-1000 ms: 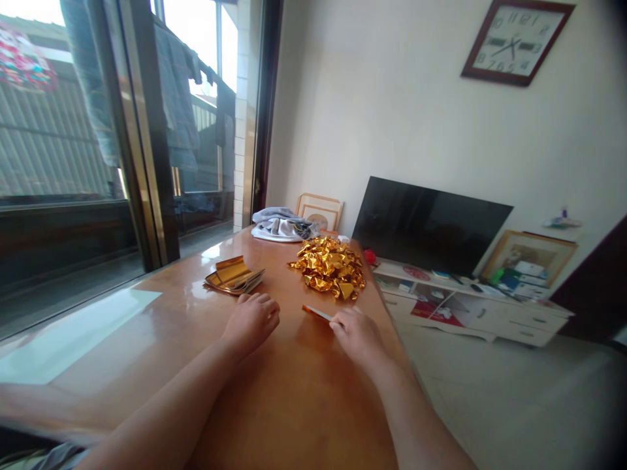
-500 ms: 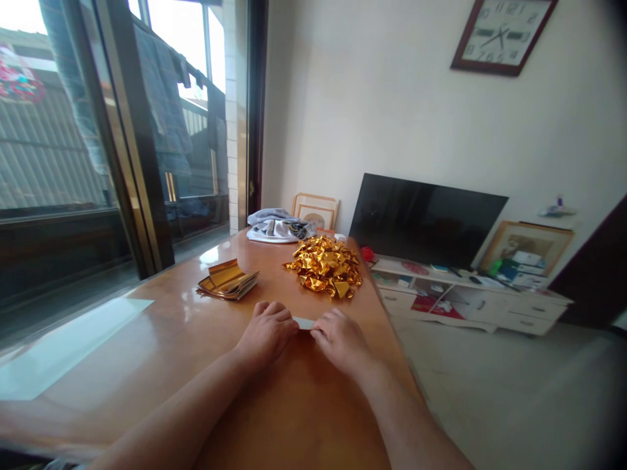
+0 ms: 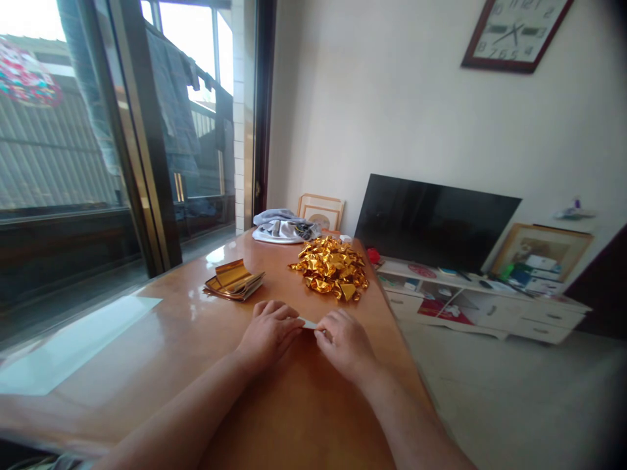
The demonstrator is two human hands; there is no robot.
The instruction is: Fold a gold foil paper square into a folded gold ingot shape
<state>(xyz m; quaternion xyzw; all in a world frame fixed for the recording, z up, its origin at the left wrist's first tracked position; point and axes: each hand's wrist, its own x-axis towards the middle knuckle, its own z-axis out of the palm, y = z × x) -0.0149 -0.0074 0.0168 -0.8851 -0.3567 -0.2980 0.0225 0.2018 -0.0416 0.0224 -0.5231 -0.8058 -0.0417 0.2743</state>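
Note:
Between my two hands is a small folded piece of paper (image 3: 308, 323), its pale side showing as a narrow strip. The fingers of my left hand (image 3: 272, 329) are closed on its left end. My right hand (image 3: 345, 341) pinches the right end, thumb and fingertips together. Most of the paper is hidden under the fingers. Just beyond my hands lies a heap of shiny gold folded foil pieces (image 3: 333, 266). To the left of the heap sits a stack of gold foil paper sheets (image 3: 234, 281), the top one curling up.
The brown glossy table (image 3: 289, 418) carries a pale sheet (image 3: 83, 343) on the left and a bundle of cloth (image 3: 279, 226) at the far end. Beyond the right edge are a television (image 3: 435, 219) and a white cabinet (image 3: 504, 310). A sliding door (image 3: 142, 143) stands left.
The view has swung slightly left, so everything sits a little further right. The strip of paper between my hands looks narrower and more tilted; both hands still hold it.

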